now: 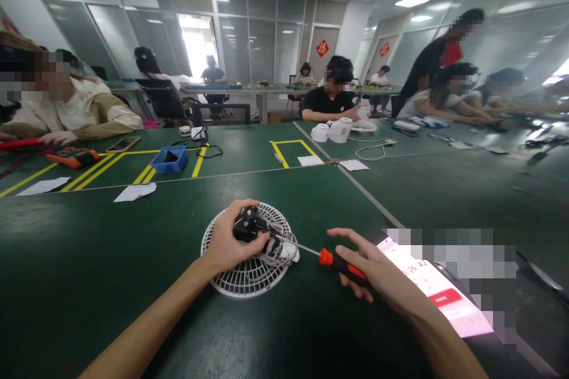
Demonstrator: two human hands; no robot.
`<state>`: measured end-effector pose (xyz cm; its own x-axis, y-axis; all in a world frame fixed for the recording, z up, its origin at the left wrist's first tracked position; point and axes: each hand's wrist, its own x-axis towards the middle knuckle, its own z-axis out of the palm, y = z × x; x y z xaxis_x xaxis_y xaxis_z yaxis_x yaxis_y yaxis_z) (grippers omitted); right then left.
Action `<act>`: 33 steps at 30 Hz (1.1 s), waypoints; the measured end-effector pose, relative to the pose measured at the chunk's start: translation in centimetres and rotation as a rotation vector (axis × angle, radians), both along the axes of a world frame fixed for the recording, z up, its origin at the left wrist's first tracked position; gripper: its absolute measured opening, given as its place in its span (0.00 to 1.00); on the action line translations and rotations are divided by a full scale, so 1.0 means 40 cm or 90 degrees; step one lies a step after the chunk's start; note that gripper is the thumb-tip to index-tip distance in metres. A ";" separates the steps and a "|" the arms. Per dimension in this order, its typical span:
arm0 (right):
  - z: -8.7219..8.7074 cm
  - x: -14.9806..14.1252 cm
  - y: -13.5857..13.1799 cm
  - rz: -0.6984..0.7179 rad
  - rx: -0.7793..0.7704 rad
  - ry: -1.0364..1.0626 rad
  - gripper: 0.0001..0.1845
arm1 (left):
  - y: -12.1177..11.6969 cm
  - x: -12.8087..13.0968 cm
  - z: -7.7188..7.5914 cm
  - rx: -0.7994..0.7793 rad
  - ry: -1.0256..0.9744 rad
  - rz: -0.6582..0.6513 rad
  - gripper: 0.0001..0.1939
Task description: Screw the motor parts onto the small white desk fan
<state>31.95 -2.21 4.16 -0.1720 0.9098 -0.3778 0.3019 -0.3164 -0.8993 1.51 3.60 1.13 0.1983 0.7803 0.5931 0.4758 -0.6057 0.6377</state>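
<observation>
On the green table in front of me lies a round white fan grille (242, 291). My left hand (227, 244) is closed around a black fan motor (244, 226) with pale wires, holding it over the grille. A screwdriver (344, 266) with a black and orange handle lies against my right hand (376, 266), its handle between the thumb and the lower fingers. The index finger is stretched out, so the grip looks loose. The screwdriver's shaft points left into the motor assembly, where the tip's exact contact is hidden.
A lit phone-like screen (462, 308) lies right of my right hand. Farther back are a blue bin (169, 160), an orange meter (75, 157), paper slips (136, 191) and white fan parts (340, 130). Several people sit around the tables; one stands at the right.
</observation>
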 end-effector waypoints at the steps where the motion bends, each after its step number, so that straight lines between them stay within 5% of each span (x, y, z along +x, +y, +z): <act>1: 0.001 0.003 0.001 -0.001 0.015 -0.008 0.36 | 0.000 0.000 -0.001 0.004 -0.001 0.000 0.26; 9: -0.008 0.012 0.012 -0.011 0.153 0.022 0.30 | 0.003 0.000 -0.005 0.013 0.005 0.005 0.25; 18: -0.008 -0.001 0.000 0.028 -0.035 0.012 0.33 | 0.001 -0.002 0.001 -0.014 -0.014 0.007 0.25; 27: -0.004 0.011 0.010 0.002 0.186 -0.034 0.23 | 0.002 0.000 -0.002 -0.025 -0.035 -0.007 0.23; 33: -0.009 -0.014 0.000 0.000 0.040 0.032 0.27 | 0.005 -0.002 -0.011 -0.019 -0.046 -0.007 0.21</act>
<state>31.41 -2.21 3.79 -0.1899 0.9312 -0.3111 0.2557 -0.2590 -0.9314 1.44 3.79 0.71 0.1643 0.7961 0.5825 0.4221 -0.5904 0.6879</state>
